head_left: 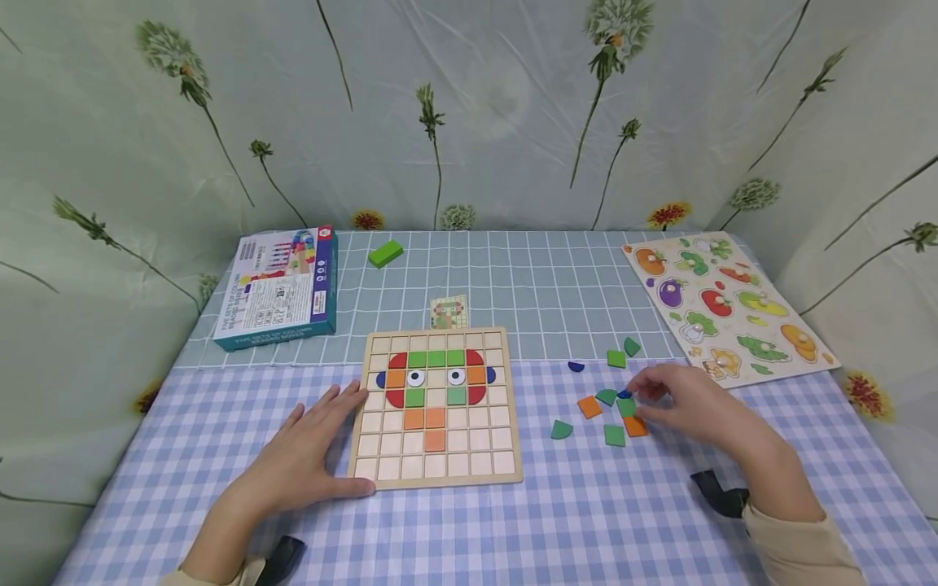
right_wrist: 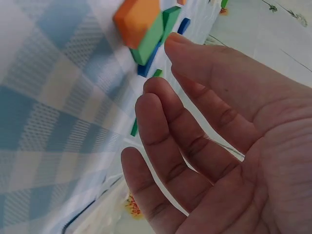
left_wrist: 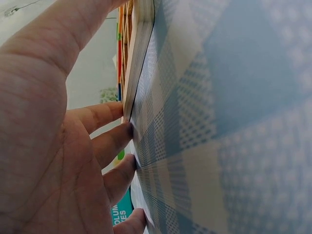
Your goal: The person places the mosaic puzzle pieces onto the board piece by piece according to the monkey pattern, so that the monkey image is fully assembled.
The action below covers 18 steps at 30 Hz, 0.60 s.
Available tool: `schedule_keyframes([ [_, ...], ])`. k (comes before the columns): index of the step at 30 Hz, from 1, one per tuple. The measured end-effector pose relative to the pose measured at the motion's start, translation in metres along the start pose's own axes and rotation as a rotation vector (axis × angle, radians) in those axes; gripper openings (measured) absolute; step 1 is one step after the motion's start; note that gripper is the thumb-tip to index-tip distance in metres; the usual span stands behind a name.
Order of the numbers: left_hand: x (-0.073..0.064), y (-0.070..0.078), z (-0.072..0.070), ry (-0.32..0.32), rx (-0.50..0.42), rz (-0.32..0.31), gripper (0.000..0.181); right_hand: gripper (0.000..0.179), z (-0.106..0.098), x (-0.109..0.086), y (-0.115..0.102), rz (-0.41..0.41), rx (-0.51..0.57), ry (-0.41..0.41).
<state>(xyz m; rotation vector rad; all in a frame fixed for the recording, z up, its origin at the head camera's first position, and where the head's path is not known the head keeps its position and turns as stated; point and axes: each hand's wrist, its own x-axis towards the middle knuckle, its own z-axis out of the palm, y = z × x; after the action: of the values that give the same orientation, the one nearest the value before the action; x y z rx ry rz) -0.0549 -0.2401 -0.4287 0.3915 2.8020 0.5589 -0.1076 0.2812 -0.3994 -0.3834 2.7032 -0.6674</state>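
A wooden grid board (head_left: 479,465) lies on the checked cloth, with red, green, orange and blue pieces and two eye pieces laid in a face-like pattern. My left hand (head_left: 300,456) rests at its left side, fingers spread, thumb at the near left corner; the left wrist view shows fingertips by the board's edge (left_wrist: 139,53). My right hand (head_left: 692,407) is over the loose pieces, fingers loosely bent, nothing visible between them. Nearest it are a blue piece (head_left: 624,395), a green quarter-round (head_left: 626,407) and an orange square (head_left: 635,426), seen close in the right wrist view.
Several other loose pieces, such as a green square (head_left: 615,435), lie right of the board. Behind it are a small pattern card (head_left: 449,312) and a green block (head_left: 385,253). A box (head_left: 274,289) stands back left; a vegetable puzzle board (head_left: 733,325) lies right.
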Motion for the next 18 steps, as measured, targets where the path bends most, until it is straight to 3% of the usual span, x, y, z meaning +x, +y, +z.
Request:
schedule_keyframes([
  [10,-0.0001,-0.0002,0.0011,0.001,0.003,-0.003,0.128,0.017,0.0096,0.0022,0.0079,-0.045,0.019,0.005],
  [18,-0.0002,0.0001,0.0008,0.002,0.002,-0.008,0.128,0.016,0.0106,0.0036,0.0077,-0.028,0.018,0.008],
])
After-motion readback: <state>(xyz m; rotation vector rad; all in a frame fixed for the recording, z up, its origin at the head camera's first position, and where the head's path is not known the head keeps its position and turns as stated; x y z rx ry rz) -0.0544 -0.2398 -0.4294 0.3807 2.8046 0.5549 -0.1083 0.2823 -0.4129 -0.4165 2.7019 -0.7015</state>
